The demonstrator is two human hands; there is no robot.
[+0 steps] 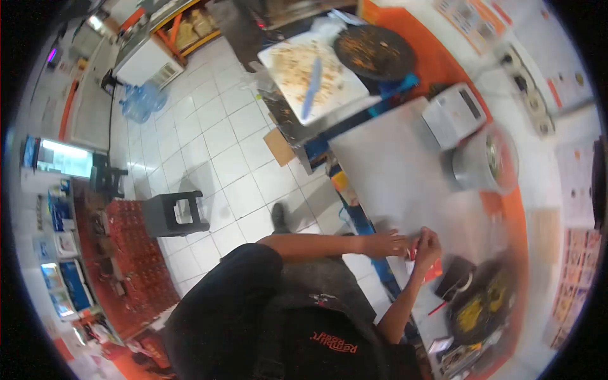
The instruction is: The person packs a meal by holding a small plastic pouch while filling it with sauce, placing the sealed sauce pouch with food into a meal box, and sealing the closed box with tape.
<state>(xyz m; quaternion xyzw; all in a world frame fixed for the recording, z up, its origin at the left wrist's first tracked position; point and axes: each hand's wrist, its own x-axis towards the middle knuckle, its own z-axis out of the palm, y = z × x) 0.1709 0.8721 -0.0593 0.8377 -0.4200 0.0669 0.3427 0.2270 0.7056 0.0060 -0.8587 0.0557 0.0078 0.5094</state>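
My left hand (385, 243) reaches across the near edge of the steel counter, its fingers stretched out and slightly apart beside a small red packet (433, 271). Closed in a pinch, my right hand (428, 248) holds the packet, and red shows on both sides of it. The packet's print and contents are too blurred to make out. Just beyond the right hand stands a dark container (455, 278) with a pale rim or handle. A dark round pan (484, 304) with yellow food is near it.
Along the steel counter (386, 164) are a clear tub (497, 158) and a white boxy device (455, 115). Farther off, a blue knife (312, 85) lies on a white cutting board (285, 60), near a dark round plate (375, 52). A stool (171, 214) stands behind me.
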